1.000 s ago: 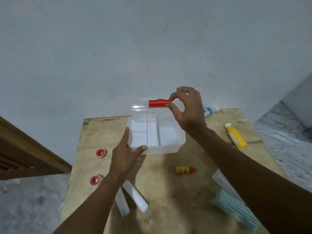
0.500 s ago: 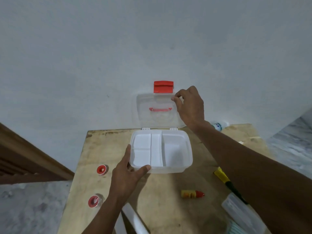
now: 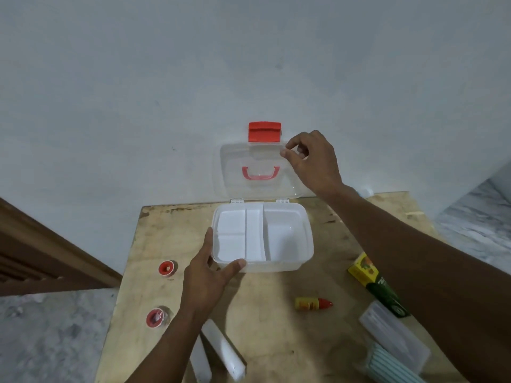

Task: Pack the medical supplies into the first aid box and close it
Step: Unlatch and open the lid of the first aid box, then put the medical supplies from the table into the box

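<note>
Two hands | left hand (image 3: 206,275) straight-fingered, bracing white plastic compartmented box (image 3: 276,267) | right hand (image 3: 315,161) pinching clear lid (image 3: 243,157)

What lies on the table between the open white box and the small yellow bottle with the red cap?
Nothing: in the head view, the table between the first aid box and the yellow bottle is bare wood.

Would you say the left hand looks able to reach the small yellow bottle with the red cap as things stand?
Probably yes. The left hand only rests on the near corner of the first aid box, and bare tabletop lies between it and the small yellow bottle.
</note>
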The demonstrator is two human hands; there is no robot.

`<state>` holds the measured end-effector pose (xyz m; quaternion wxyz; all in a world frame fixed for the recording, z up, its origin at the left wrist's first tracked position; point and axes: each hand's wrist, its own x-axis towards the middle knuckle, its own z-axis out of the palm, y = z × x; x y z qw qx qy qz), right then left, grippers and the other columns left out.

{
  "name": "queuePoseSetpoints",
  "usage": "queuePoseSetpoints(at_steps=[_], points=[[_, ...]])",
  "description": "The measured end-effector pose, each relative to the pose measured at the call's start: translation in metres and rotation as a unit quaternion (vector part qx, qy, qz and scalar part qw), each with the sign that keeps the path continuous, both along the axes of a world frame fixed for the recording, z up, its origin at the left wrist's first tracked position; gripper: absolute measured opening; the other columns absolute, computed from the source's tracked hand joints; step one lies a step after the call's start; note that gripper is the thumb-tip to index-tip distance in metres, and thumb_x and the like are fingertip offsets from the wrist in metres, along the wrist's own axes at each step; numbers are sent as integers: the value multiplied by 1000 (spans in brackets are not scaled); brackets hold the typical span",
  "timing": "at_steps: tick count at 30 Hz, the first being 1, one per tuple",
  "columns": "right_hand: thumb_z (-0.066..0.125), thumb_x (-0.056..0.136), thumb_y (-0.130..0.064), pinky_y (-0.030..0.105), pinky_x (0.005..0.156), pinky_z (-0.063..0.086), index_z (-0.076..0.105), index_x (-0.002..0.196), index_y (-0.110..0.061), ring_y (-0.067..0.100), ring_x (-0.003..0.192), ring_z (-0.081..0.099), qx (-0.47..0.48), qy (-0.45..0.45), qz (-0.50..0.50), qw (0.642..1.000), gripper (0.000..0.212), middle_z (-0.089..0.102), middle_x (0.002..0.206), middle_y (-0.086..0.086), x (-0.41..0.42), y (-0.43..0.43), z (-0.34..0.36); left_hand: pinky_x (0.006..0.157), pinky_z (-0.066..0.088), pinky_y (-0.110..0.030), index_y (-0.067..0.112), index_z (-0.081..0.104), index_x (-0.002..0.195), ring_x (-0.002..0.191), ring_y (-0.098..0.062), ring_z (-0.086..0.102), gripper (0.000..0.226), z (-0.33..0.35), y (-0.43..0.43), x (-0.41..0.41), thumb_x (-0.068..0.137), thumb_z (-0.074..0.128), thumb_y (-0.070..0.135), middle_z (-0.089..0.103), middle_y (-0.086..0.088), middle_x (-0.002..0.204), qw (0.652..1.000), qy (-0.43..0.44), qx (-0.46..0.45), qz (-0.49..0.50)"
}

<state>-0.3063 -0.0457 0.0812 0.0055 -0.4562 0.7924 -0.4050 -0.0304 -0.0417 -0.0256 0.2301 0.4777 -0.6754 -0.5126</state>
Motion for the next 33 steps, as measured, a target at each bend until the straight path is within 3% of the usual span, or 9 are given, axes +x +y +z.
queuePoseSetpoints(at_steps=[8,17,24,29,33], points=[[71,85,-30,27,76,50,64,102,-19,15,83,62,28,-27,7,999,21,62,102,1,29,64,-14,98,52,-46,30,28,154,124,-23,56,98,-5,-6,-2,73,79,49,57,0,141,998,-46,-22,-22],[78,78,-20,37,71,52,67,95,-11,15,70,56,81,-10,-35,996,22,66,94,9,67,163,-60,98,51,-50,27,30,151,123,-29,55,98,-6,-9,-5,70,77,54,58,-5,138,998,-47,-33,-32],[78,75,-42,38,86,48,63,112,-15,27,101,58,274,5,-36,961,48,63,109,11,85,263,-91,102,47,-44,21,34,150,124,-29,53,88,-5,-4,-8,78,79,43,57,-5,139,998,-44,-48,-27],[74,79,-40,47,84,51,58,116,-15,37,105,58,282,19,-135,950,47,61,113,15,61,293,-98,100,49,-51,24,35,148,122,-31,55,94,2,-5,-5,69,79,51,57,-5,137,998,-45,-27,-36],[72,82,-36,49,88,49,49,127,-10,41,108,52,321,25,-170,931,58,50,119,19,30,289,-92,91,54,-54,28,44,138,117,-32,58,80,3,-3,-6,69,79,47,60,-6,128,999,-34,-22,-29]])
